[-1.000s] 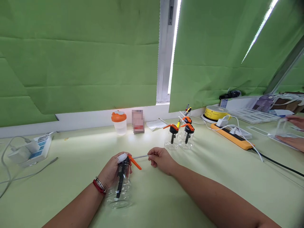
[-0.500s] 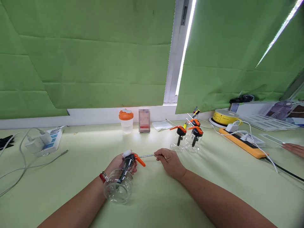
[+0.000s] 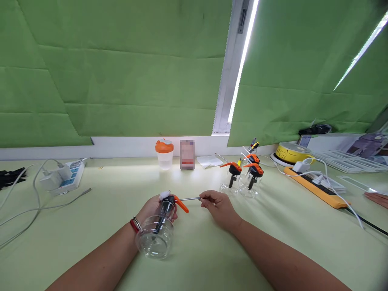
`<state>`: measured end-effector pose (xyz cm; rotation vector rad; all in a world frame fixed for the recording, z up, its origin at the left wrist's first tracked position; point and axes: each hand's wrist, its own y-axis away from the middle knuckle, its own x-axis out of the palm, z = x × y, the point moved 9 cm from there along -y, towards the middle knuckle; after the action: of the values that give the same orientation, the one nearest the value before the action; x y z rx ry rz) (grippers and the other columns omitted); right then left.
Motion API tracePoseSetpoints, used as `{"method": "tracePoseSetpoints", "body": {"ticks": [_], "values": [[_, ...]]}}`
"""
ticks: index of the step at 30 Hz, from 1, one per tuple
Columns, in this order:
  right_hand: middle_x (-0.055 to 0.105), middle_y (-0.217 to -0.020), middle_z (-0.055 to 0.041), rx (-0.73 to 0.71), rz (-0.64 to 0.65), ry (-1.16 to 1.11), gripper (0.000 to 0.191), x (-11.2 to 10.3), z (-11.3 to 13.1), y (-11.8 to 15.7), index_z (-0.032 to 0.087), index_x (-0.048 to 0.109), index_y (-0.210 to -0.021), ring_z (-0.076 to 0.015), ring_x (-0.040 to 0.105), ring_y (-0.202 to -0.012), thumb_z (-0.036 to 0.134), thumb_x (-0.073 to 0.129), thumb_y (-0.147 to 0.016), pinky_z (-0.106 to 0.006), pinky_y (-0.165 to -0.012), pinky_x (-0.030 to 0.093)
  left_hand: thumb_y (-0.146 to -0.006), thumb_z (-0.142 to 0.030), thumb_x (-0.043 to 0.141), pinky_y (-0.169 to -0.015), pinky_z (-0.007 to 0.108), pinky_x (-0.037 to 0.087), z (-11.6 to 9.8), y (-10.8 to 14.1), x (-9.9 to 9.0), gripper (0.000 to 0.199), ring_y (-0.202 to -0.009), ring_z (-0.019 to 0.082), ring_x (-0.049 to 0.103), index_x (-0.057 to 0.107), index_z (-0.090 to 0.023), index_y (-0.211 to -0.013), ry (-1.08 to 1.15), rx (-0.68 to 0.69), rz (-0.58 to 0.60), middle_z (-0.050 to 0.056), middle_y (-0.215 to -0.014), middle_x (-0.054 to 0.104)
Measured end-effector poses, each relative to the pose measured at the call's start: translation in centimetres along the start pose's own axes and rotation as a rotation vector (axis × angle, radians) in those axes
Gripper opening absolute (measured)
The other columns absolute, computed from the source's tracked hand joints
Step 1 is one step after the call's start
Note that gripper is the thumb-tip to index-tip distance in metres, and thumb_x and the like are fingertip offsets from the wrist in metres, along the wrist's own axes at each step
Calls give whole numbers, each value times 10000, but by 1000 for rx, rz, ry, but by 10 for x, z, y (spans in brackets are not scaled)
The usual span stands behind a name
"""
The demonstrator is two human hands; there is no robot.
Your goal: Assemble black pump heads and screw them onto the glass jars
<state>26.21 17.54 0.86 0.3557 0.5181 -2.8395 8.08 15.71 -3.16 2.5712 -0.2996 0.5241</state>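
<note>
My left hand (image 3: 154, 209) is wrapped round the neck of a clear spray bottle (image 3: 156, 238), which lies tilted with its base toward me. The bottle has a black head, a white knob on top and an orange trigger (image 3: 182, 204). A thin metal spray tube (image 3: 189, 199) sticks out of the head to the right. My right hand (image 3: 220, 208) pinches the far end of that tube between thumb and fingers; the tip is hidden there. Farther back to the right stand several similar spray bottles (image 3: 233, 178) with orange triggers and metal tubes.
An orange-lidded cup (image 3: 164, 155), a pixelated box-like object (image 3: 187, 155) and a white paper (image 3: 209, 161) are at the back. Power strips (image 3: 315, 188) (image 3: 71, 180) with cables lie on both sides. A yellow round tin (image 3: 291, 152) and another person's hand (image 3: 377, 199) are at right.
The whole view has shifted slightly, so things appear a little farther right. Both my hands keep the same hold on the bottle and tube.
</note>
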Motion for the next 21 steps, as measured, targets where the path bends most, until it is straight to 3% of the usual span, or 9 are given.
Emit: {"method": "tracePoseSetpoints", "body": {"ticks": [4, 10, 14, 18, 21], "values": [[600, -612, -4, 194, 9, -213, 182, 8, -20, -3, 174, 639, -779, -133, 567, -591, 348, 652, -729, -277, -601, 464, -801, -377, 500, -403, 268, 412, -3, 0, 3, 243, -423, 204, 591, 577, -151, -844, -48, 48, -35, 47, -531, 618], [589, -660, 10, 220, -72, -248, 153, -3, -26, -7, 181, 590, -758, -126, 558, -590, 282, 677, -682, -276, -598, 460, -799, -390, 506, -398, 267, 419, -3, -2, -1, 245, -420, 203, 592, 557, -150, -809, -32, 59, -53, 42, -516, 603], [607, -651, -9, 161, -5, 163, 77, 0, -19, -8, 201, 627, -726, -163, 573, -627, 248, 581, -766, -296, -624, 440, -788, -387, 533, -365, 237, 386, -8, 4, -7, 234, -422, 179, 572, 553, -154, -782, 87, 84, -134, 28, -503, 584], [659, -816, -48, -8, 210, 594, 139, 33, -4, -8, 202, 674, -707, -193, 600, -770, 189, 569, -798, -299, -710, 422, -743, -341, 626, -429, 241, 437, -27, 13, -8, 214, -463, 148, 568, 569, -150, -819, 120, 321, -170, 14, -557, 604], [654, -826, -40, -62, 243, 700, 144, 46, -1, -10, 196, 690, -726, -178, 600, -782, 179, 575, -810, -280, -717, 421, -669, -252, 719, -540, 262, 486, -35, 15, -9, 287, -579, 165, 617, 582, -148, -898, 54, 417, -182, 24, -620, 645]]}}
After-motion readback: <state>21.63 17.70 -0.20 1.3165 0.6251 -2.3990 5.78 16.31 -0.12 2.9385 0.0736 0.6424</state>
